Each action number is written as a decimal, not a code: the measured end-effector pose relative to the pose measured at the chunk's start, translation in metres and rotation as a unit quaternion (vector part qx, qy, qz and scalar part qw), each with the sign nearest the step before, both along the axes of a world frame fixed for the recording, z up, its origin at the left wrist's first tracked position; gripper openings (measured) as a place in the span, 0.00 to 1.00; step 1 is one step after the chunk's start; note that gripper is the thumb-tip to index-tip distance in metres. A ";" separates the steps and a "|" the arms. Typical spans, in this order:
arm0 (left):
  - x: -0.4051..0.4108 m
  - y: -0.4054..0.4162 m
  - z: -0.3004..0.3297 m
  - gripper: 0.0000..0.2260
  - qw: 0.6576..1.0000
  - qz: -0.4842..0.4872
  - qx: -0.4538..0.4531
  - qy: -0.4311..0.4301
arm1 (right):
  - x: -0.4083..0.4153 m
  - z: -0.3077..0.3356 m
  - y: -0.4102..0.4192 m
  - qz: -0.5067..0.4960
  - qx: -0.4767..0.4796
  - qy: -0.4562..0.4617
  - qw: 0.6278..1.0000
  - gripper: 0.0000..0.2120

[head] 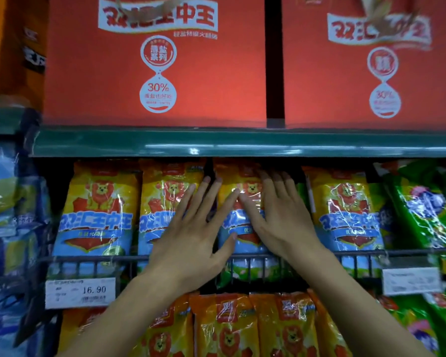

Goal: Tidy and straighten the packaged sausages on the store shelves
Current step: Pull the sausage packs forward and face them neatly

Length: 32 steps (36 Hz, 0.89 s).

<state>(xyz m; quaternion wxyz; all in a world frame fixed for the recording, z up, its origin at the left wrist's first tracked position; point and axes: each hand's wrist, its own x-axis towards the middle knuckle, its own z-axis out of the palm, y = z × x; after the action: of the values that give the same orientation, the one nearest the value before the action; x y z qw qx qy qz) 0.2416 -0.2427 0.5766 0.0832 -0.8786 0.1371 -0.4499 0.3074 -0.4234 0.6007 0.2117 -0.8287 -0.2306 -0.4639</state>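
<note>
Yellow and blue sausage packs with a lion picture stand upright in a row on the middle shelf behind a wire rail (93, 259). Both my hands lie flat on the third pack (238, 181). My left hand (193, 233) presses its left side with straight fingers, overlapping the second pack (162, 202). My right hand (281, 215) presses its right side, fingertips up near the pack's top edge. The first pack (95, 215) and the fourth pack (345, 212) stand on either side, untouched.
Two big red sausage cartons (155, 60) (371, 60) sit on the green shelf (216, 143) above. Green packs (422, 210) stand to the right, blue packs (3, 202) to the left. More yellow packs (227, 328) fill the shelf below. A price tag (80, 292) reads 16.90.
</note>
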 end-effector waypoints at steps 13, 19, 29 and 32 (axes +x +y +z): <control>-0.003 0.001 -0.001 0.30 0.998 0.041 -0.039 0.008 | -0.020 -0.035 -0.022 0.027 -0.017 0.015 0.999 0.37; 0.001 0.003 -0.002 0.30 0.999 0.032 -0.040 0.000 | -0.026 -0.042 -0.023 0.022 -0.018 0.022 0.999 0.36; -0.011 -0.017 -0.006 0.27 0.977 -0.089 -0.194 0.004 | -0.049 -0.057 -0.117 0.055 0.047 0.026 0.997 0.29; -0.021 -0.048 -0.008 0.25 0.974 -0.168 -0.147 -0.029 | -0.036 -0.050 -0.155 0.046 0.107 0.036 0.993 0.29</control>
<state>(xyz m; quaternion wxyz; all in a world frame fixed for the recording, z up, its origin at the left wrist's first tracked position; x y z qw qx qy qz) 0.2203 -0.2905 0.5689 -0.1192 -0.8325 0.2128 -0.4975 0.2710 -0.5783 0.5510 0.3283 -0.8059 -0.2100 -0.4457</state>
